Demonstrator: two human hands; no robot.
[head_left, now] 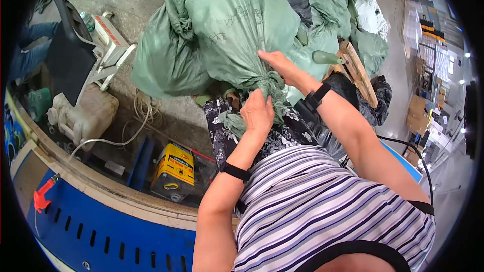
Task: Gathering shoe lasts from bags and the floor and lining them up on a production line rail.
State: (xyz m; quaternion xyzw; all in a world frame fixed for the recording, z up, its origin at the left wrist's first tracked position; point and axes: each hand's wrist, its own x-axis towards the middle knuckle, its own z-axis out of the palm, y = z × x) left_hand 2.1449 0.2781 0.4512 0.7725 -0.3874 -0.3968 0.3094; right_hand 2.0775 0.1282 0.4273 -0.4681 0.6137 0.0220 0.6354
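Note:
A large, full green woven sack fills the space in front of me, its mouth gathered into a twisted, knotted neck. My left hand is closed around the bunched fabric just below the knot, with a loose end hanging beside it. Above and to the right, my right hand lies against the sack beside the neck, its visible fingers stretched out toward the left. Part of that hand's underside is hidden. A second green sack leans against the left side of the first.
More green and black sacks are piled behind and to the right, near a wooden pallet piece and a green bottle. At left are a chair, a plastic jug, a yellow can and a blue slotted panel.

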